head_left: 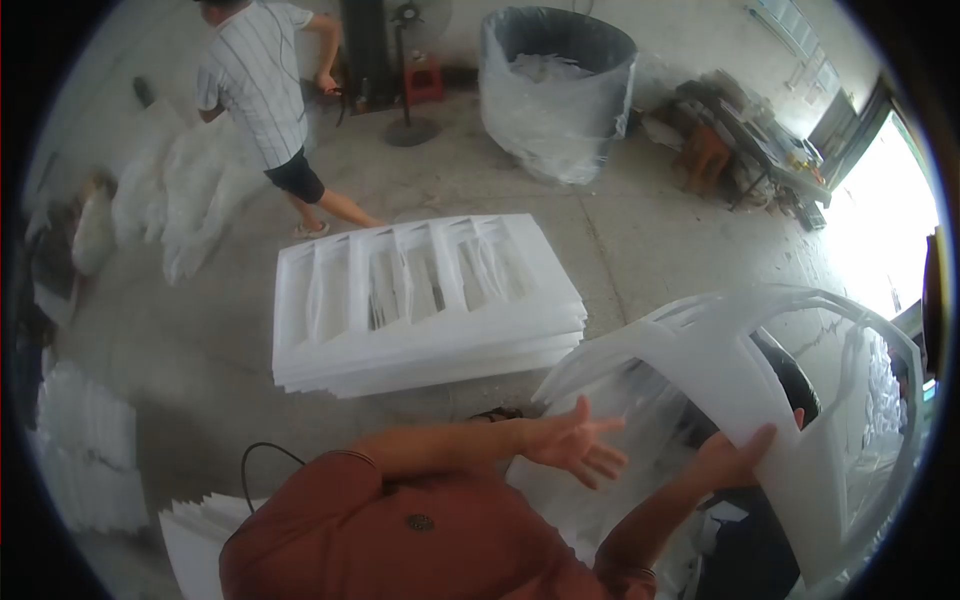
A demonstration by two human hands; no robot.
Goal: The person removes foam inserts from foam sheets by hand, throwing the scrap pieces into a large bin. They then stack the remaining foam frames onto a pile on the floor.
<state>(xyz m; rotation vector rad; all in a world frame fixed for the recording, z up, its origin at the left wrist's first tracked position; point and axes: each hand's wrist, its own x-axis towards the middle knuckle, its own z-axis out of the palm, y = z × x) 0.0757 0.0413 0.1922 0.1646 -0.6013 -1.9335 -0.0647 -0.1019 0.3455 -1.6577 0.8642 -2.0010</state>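
My right hand [730, 458] is closed on a white foam sheet [700, 365] with large curved cutouts. The thumb lies over a strip of it, and a fingertip shows through an opening. The sheet stands tilted and bowed at my right side. My left hand [578, 442] is empty in front of my chest, fingers spread, apart from the sheet. Beyond my left arm lies a stack of white foam sheets [430, 345] with a row of slot-like cutouts. Loose white and clear plastic [630, 410] shows below and behind the held sheet.
A person in a striped shirt [262, 85] walks at the back left. A large plastic-wrapped bin [555, 120], a standing fan [412, 132] and a red stool [424, 78] are at the back. Cluttered table [745, 130] at right; more foam stacks [90, 450] at left.
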